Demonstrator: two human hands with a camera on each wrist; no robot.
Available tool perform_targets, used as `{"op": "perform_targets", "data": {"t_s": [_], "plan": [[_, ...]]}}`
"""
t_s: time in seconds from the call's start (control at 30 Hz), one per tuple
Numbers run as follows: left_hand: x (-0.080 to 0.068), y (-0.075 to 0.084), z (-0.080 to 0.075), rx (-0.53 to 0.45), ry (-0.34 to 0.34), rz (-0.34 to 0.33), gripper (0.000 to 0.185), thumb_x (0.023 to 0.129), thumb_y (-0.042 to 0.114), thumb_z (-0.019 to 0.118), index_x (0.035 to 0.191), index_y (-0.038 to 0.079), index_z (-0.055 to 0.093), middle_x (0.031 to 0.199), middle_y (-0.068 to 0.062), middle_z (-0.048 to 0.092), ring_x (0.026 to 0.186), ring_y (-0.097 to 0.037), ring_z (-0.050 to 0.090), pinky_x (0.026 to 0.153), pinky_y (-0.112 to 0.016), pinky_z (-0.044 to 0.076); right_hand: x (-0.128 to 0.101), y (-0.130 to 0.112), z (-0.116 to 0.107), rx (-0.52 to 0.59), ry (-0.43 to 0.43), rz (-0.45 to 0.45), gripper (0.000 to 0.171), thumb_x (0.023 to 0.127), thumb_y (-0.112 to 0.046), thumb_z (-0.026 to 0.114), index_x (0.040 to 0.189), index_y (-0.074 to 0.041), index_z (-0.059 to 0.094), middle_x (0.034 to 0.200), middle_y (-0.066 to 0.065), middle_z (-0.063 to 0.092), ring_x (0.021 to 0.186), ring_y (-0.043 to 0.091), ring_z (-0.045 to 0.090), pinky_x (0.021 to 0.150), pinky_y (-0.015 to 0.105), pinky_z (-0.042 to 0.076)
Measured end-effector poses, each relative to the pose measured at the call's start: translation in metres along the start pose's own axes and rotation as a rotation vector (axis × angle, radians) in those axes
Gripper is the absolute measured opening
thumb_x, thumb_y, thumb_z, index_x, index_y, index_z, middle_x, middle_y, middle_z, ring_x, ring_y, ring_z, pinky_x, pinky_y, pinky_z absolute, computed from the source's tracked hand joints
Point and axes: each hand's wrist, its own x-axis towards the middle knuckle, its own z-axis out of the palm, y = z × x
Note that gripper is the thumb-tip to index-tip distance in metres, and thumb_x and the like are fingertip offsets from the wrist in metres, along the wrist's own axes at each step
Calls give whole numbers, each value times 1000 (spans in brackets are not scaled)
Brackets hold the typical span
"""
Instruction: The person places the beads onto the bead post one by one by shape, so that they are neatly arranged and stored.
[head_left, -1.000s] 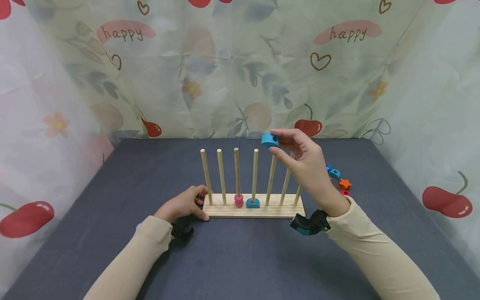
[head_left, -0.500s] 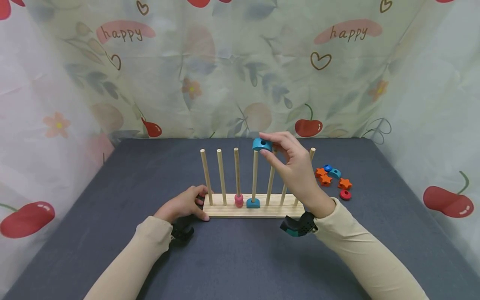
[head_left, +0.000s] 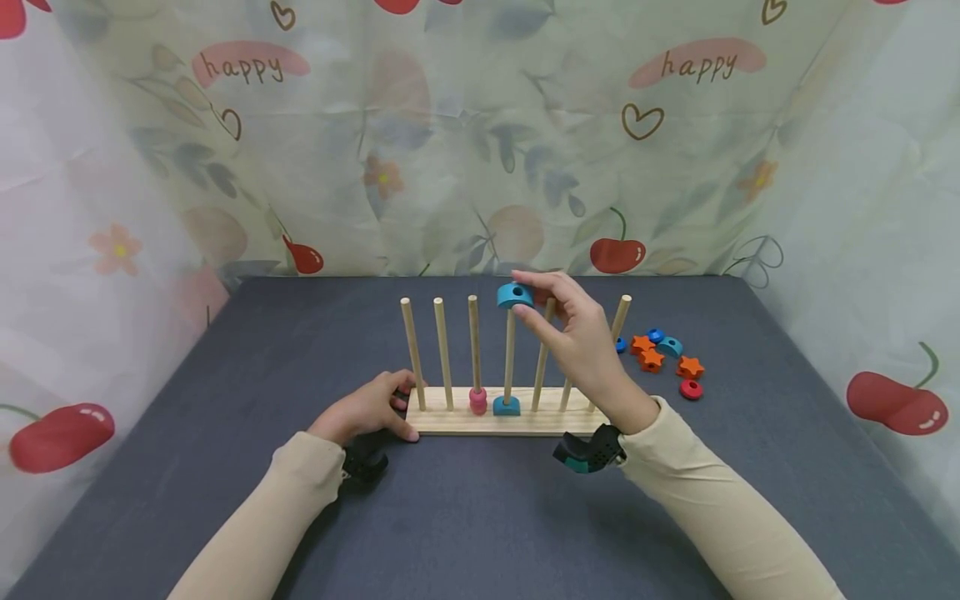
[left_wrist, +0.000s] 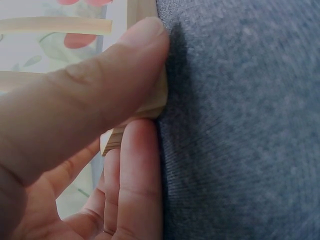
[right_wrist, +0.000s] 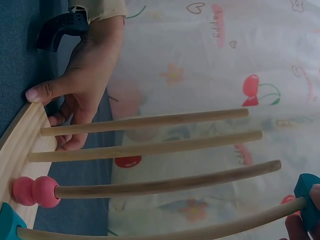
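Observation:
My right hand (head_left: pixel 581 342) pinches a blue half-round bead (head_left: pixel 514 295) between thumb and fingers, right at the top of the fourth peg (head_left: pixel 510 354). In the right wrist view the tip of that peg meets the underside of the bead (right_wrist: pixel 306 197). Another blue half-round bead (head_left: pixel 506 407) sits at the foot of the same peg. Pink round beads (head_left: pixel 477 402) are on the third peg (head_left: pixel 474 342). My left hand (head_left: pixel 367 408) grips the left end of the wooden base (head_left: pixel 457 423), thumb at the front, as the left wrist view shows too.
To the right of the base lie loose beads: orange stars (head_left: pixel 690 368), a red round one (head_left: pixel 691 389), a blue half-round one (head_left: pixel 669 347) and small dark blue ones (head_left: pixel 656 336). Several bare pegs (head_left: pixel 442 354) stand upright. A patterned cloth (head_left: pixel 465 150) hangs behind the dark table (head_left: pixel 465 517).
My right hand has moved left and slightly down, bringing the blue half-round bead over the fourth peg's top. The loose beads at the right have come into view. My left hand stays put.

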Motion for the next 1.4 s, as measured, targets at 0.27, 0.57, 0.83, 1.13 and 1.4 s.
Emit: {"op": "perform_targets", "data": {"t_s": [0.27,0.57,0.83,1.13,1.4], "plan": [[0,0,0,-8,3,1,69,65,3,88,125,6,54,123,-19,42,109,-32,54,88,-40,49,-2,5,3,-21,-30,58,39,90,-9,67,128,-6,60,107,7,63,83,14,49,65,21,34],[-1,1,1,-7,6,5,70,64,2,88,126,5,54,121,-19,42,107,-31,54,87,-38,48,-8,12,8,46,-36,137,46,91,-12,67,134,-8,50,116,7,62,94,14,53,67,21,38],[1,0,1,12,11,-23,73,64,3,89,126,5,50,125,-20,41,110,-31,53,87,-40,49,-17,21,12,119,-62,221,47,92,-11,65,135,-8,46,119,11,60,100,16,57,84,18,46],[0,1,1,-1,15,-23,71,64,2,89,125,5,51,125,-19,41,109,-31,53,86,-38,49,-31,32,18,115,-97,284,44,93,-12,65,132,-8,47,119,13,60,109,23,60,93,31,48],[0,0,1,1,10,-10,71,65,3,88,125,4,51,126,-21,41,110,-32,53,87,-39,49,-46,47,27,114,-116,332,41,92,-10,66,129,-5,49,117,14,59,107,27,57,94,41,46]]}}
